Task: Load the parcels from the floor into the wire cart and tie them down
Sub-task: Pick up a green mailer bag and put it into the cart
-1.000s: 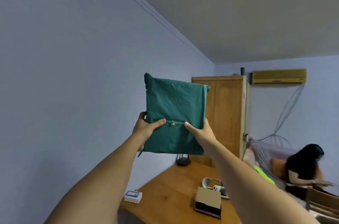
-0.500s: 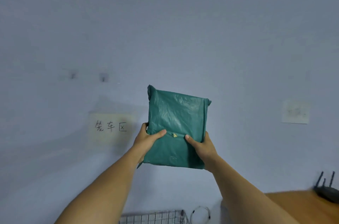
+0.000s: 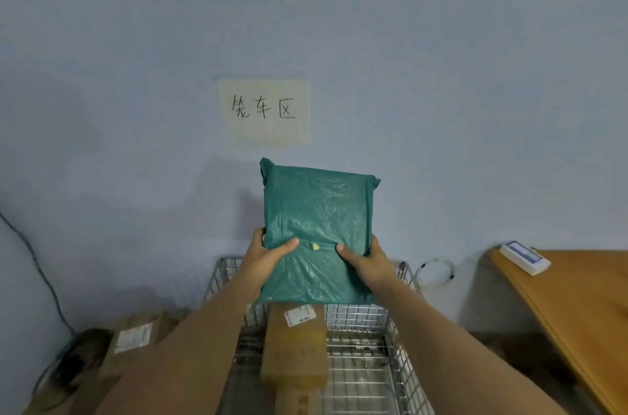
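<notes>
A flat green plastic parcel (image 3: 319,227) is held upright in front of me, above the wire cart (image 3: 402,340). My left hand (image 3: 268,256) grips its lower left edge and my right hand (image 3: 365,261) grips its lower right edge, thumbs on the front face. Inside the cart lies a brown cardboard box (image 3: 294,350) with a white label. Another labelled cardboard box (image 3: 132,343) sits on the floor to the left of the cart.
The blue wall stands close behind the cart, with a paper sign (image 3: 265,112) taped to it. A wooden table (image 3: 577,305) with a small white box (image 3: 525,257) is at the right. A dark cable (image 3: 37,265) runs down the wall at left.
My view has swung left and downward from the room's far end to the wall and the cart. The green parcel has come down with both hands still on it, now over the cart.
</notes>
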